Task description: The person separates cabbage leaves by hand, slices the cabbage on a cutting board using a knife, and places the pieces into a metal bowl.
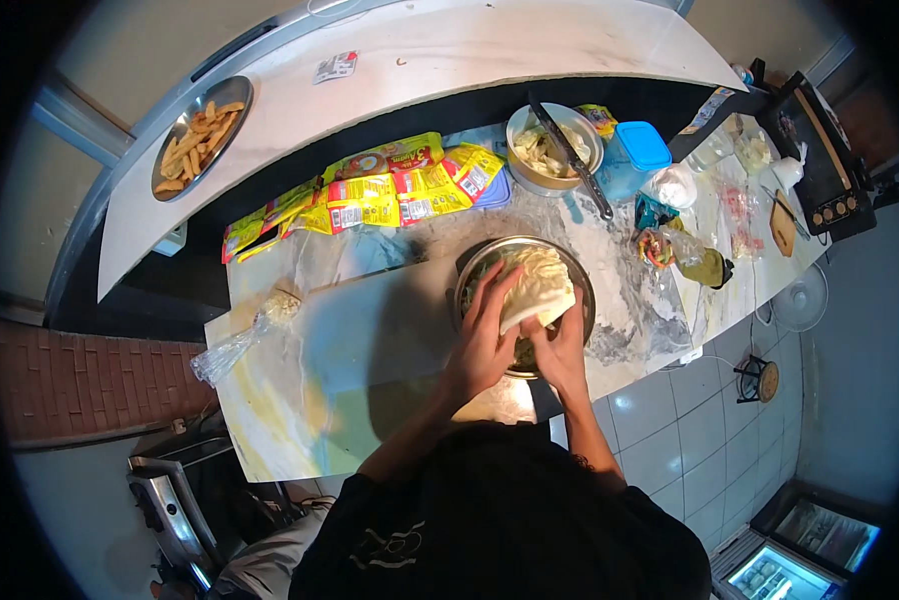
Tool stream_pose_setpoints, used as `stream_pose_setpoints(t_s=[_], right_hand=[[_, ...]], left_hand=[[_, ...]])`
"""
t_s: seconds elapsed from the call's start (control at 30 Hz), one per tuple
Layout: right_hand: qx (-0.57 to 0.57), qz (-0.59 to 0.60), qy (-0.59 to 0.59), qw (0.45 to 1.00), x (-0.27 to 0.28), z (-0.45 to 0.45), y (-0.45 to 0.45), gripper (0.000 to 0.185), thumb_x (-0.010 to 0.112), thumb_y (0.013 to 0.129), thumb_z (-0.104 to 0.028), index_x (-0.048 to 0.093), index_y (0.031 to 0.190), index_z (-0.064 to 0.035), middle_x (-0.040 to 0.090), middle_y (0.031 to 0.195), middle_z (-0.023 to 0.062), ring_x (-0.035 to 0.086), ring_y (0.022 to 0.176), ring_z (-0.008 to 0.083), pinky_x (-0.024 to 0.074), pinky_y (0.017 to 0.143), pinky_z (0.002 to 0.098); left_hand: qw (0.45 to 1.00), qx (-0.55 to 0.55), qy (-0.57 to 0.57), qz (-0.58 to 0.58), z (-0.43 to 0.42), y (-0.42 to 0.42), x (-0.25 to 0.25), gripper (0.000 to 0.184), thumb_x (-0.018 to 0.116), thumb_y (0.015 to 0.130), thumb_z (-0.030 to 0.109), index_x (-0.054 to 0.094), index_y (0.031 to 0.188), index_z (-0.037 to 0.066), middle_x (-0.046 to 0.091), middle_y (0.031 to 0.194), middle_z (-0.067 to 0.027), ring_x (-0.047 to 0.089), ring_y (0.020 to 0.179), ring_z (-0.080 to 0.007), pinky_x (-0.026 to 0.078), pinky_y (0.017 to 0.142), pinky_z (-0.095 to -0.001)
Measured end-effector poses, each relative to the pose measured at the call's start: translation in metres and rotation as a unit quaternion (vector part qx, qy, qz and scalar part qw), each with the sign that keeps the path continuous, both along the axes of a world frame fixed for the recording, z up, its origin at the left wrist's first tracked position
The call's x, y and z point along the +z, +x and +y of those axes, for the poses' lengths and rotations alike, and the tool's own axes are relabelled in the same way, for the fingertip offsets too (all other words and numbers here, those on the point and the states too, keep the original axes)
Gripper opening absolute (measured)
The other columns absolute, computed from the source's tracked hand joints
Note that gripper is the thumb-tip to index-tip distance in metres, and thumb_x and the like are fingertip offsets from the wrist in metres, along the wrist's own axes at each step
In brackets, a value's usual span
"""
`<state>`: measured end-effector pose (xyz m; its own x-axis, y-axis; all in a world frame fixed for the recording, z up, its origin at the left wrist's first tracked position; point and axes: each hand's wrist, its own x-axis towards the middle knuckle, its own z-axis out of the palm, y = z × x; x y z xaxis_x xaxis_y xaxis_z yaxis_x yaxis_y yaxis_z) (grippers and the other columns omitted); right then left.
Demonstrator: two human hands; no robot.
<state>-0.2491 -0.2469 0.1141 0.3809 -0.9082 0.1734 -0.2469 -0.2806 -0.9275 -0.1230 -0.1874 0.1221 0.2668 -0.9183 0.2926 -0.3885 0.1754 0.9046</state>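
A large pale piece of cabbage (542,283) is held in both my hands above a round metal bowl (590,300). My left hand (482,335) grips its left side, fingers reaching up along it. On the lower right, my right hand (562,352) is closed around its edge, with the thumb tucked near the underside. Shredded greenish bits show inside the bowl, though the cabbage and my hands hide most of it. Behind, a pale bowl (521,180) holds more cabbage pieces, and a knife (576,163) with a black handle lies across its rim.
Yellow instant noodle packets (378,198) lie along the back. A blue lidded container (642,150) and a knotted plastic bag (670,187) stand right of the pale bowl. Another plastic bag (245,340) lies left. A plate of fries (202,150) sits on the raised shelf.
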Motion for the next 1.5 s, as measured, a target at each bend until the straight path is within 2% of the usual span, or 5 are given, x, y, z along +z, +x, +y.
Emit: stream_pose_setpoints(t_s=[0.37,0.9,0.97,1.2,1.5], right_hand=[[-0.007,-0.007,0.087,0.996,0.008,0.016,-0.001,0.037,0.066,0.079,-0.003,0.057,0.114,0.0073,0.059,0.111,0.0184,0.062,0.099,0.0267,0.0488,0.086,0.0339],[0.001,0.000,0.025,1.000,0.012,0.023,-0.021,0.048,0.066,0.077,-0.006,0.041,0.116,0.0089,0.069,0.092,0.0206,0.070,0.089,0.0262,0.0529,0.075,0.0330],[0.006,0.010,0.056,0.998,0.023,0.024,-0.019,0.054,0.069,0.078,-0.011,0.040,0.118,0.0105,0.065,0.094,0.0302,0.066,0.091,0.0456,0.0527,0.076,0.0451],[-0.029,0.125,-0.032,0.991,0.036,0.030,-0.008,0.053,0.070,0.081,-0.023,0.043,0.113,0.0100,0.062,0.087,0.0337,0.063,0.077,0.0502,0.0515,0.065,0.0521],[-0.040,0.235,-0.046,0.970,0.043,0.027,-0.003,0.061,0.066,0.083,-0.043,0.045,0.108,0.0083,0.061,0.082,0.0330,0.063,0.071,0.0493,0.0511,0.060,0.0536]], left_hand=[[1.000,-0.013,-0.015,-0.002,0.004,0.004,-0.010,0.071,0.058,0.077,-0.005,0.037,0.145,0.003,0.032,0.148,-0.0257,0.032,0.139,-0.0415,0.024,0.115,-0.0445],[0.989,-0.098,-0.011,0.111,0.012,0.006,-0.037,0.073,0.053,0.074,-0.012,0.035,0.144,-0.001,0.035,0.148,-0.0222,0.030,0.142,-0.0293,0.023,0.115,-0.0380],[0.981,-0.085,-0.019,0.176,0.012,0.003,-0.036,0.073,0.048,0.073,-0.015,0.036,0.143,-0.002,0.037,0.147,-0.0202,0.033,0.140,-0.0265,0.024,0.115,-0.0368],[0.977,-0.066,-0.065,0.191,0.012,0.004,-0.031,0.071,0.037,0.072,-0.014,0.037,0.142,-0.004,0.045,0.141,-0.0175,0.042,0.133,-0.0235,0.030,0.112,-0.0349],[0.952,-0.073,0.016,0.295,0.008,0.013,-0.033,0.057,0.048,0.082,-0.004,0.045,0.138,-0.006,0.051,0.138,-0.0187,0.047,0.129,-0.0237,0.034,0.109,-0.0352]])
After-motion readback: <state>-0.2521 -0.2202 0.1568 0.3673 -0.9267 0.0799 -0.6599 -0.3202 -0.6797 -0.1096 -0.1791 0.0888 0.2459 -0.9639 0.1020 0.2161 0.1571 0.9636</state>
